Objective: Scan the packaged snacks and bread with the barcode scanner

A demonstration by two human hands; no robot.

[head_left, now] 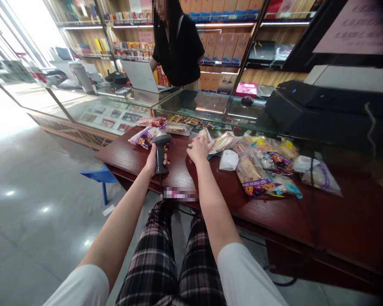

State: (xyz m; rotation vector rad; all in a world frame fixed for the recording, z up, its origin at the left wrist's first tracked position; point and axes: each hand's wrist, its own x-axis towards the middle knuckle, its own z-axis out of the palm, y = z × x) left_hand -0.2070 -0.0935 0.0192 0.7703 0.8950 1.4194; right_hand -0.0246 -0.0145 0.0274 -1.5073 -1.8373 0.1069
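Note:
My left hand (153, 160) is closed around the handle of a dark grey barcode scanner (161, 153), held upright above the table's front edge with its cable hanging down. Beside the scanner's head lies a purple-and-clear snack bag (144, 138). Over the middle of the table, my right hand (199, 148) has its fingers curled on a clear-wrapped bread pack (204, 134); part of the grip is hidden. Touching distance to its right is another wrapped bread (223, 142). A crumpled white packet (229, 160) sits just beyond my right wrist.
Several bagged breads (252, 170) are heaped on the right of the dark red table (293, 221). Behind it runs a glass display counter (191, 104), with a laptop (140, 76) and a person (181, 46) in black. A blue stool (100, 176) stands left; cables hang below the table.

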